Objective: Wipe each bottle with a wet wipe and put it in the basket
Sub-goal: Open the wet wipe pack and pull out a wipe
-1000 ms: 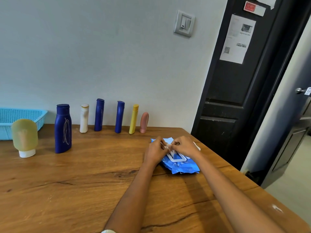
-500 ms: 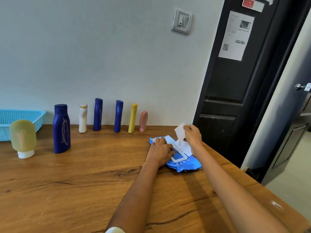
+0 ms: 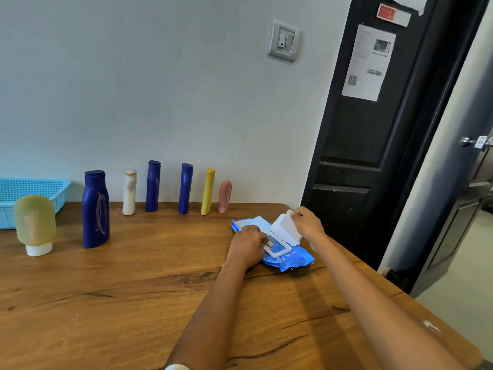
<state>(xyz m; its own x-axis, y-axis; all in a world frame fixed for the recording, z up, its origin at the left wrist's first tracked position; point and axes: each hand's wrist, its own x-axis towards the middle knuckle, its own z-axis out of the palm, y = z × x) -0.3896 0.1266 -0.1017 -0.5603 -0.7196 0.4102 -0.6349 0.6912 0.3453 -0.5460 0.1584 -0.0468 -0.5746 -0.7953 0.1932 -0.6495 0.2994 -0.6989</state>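
We see the wet wipe pinched in the grip of our right hand, drawn up over the open white lid of the blue wipes pack lying on the desk. Our left hand presses the pack down, fingers resting flat by its opening. Along the wall stand the bottles: a large blue bottle, white bottle, two slim blue bottles, a yellow bottle, a pink tube. An olive bottle stands beside the blue basket at far left.
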